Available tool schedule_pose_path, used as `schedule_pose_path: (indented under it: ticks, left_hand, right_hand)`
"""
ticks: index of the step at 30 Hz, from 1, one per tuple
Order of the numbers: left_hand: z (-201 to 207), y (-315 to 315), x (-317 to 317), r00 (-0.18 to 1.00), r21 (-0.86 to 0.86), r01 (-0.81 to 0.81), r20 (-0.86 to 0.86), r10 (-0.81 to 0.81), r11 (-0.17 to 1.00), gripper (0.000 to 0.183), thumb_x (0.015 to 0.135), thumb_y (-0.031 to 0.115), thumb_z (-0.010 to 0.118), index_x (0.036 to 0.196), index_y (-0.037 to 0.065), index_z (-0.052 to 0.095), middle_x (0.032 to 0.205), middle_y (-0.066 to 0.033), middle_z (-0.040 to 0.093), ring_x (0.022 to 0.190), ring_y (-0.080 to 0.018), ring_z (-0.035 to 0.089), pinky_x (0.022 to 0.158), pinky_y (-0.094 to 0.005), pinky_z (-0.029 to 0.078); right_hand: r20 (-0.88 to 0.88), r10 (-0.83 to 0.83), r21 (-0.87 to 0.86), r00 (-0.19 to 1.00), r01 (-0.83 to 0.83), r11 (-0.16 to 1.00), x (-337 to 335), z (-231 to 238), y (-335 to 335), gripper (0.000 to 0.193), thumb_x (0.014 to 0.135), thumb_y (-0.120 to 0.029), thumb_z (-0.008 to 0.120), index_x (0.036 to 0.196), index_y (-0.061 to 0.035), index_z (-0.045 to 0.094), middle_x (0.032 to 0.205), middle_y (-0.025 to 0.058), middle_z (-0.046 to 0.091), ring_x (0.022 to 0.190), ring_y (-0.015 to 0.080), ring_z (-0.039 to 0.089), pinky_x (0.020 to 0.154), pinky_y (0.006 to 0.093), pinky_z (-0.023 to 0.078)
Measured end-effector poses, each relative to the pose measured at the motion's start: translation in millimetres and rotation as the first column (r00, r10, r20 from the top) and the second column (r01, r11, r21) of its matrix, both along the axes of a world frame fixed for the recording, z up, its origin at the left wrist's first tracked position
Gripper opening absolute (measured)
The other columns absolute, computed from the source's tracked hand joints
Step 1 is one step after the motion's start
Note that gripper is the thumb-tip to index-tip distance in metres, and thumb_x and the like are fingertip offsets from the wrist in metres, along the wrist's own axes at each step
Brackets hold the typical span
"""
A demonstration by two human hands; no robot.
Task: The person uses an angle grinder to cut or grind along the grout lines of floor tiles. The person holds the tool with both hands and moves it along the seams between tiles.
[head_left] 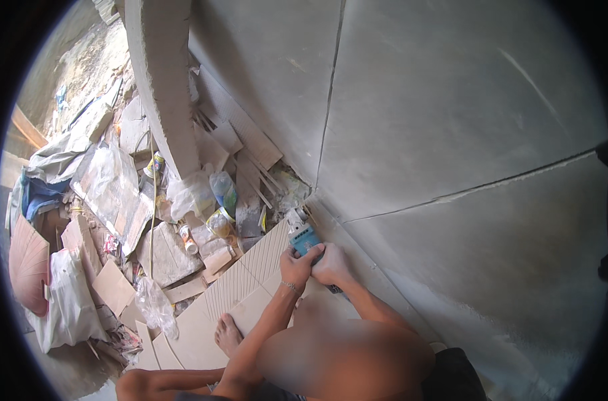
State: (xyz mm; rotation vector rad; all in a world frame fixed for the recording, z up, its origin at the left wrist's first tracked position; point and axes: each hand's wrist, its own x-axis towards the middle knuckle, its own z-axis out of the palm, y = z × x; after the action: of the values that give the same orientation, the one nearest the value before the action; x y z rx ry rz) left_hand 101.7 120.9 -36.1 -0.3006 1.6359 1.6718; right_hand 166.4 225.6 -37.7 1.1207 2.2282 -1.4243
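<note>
Both hands are wrapped round a blue handheld power tool with a metal guard at its front, which looks like an angle grinder [303, 240]. My left hand [295, 267] grips it from the left, thumb laid along the body. On its other side my right hand [332, 264] is closed round it. The metal end points away from me, over the far corner of a beige tile [250, 289] with several parallel grooves. Whether the disc touches the tile cannot be made out. A dark part of the tool shows below my right hand.
Grey wall panels [417, 113] with dark joints rise close on the right. A concrete post [160, 80] stands at the far left. Rubble, plastic bags, a white sack [67, 301] and broken tile pieces [113, 287] cover the left. My bare foot [228, 334] rests on the tile.
</note>
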Motion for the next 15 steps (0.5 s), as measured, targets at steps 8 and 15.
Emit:
schedule_pose_path:
  ticks: [8, 15]
  left_hand:
    - [-9.4, 0.4, 2.1, 1.0, -0.002, -0.02, -0.018, 0.02, 1.0, 0.045, 0.083, 0.011, 0.092, 0.115, -0.006, 0.065, 0.097, -0.0097, 0.076, 0.083, -0.0153, 0.073, 0.076, -0.0293, 0.058]
    - [-10.1, 0.4, 2.0, 0.999, 0.035, -0.039, 0.013, 0.038, 0.999, 0.044, 0.083, 0.011, 0.092, 0.114, -0.006, 0.065, 0.097, -0.0098, 0.076, 0.082, -0.0152, 0.072, 0.076, -0.0292, 0.058]
  right_hand:
    - [0.016, 0.014, 0.018, 1.0, -0.015, 1.0, -1.2, -0.7, -0.2, 0.047, 0.075, -0.026, 0.08, 0.106, 0.0089, 0.071, 0.104, 0.0346, 0.074, 0.106, 0.0485, 0.073, 0.09, 0.0506, 0.059]
    - [0.029, 0.019, 0.006, 0.999, -0.019, 1.0, -2.0, -3.5, -0.5, 0.045, 0.075, -0.027, 0.081, 0.103, 0.0076, 0.073, 0.102, 0.0336, 0.074, 0.104, 0.0474, 0.074, 0.089, 0.0495, 0.059]
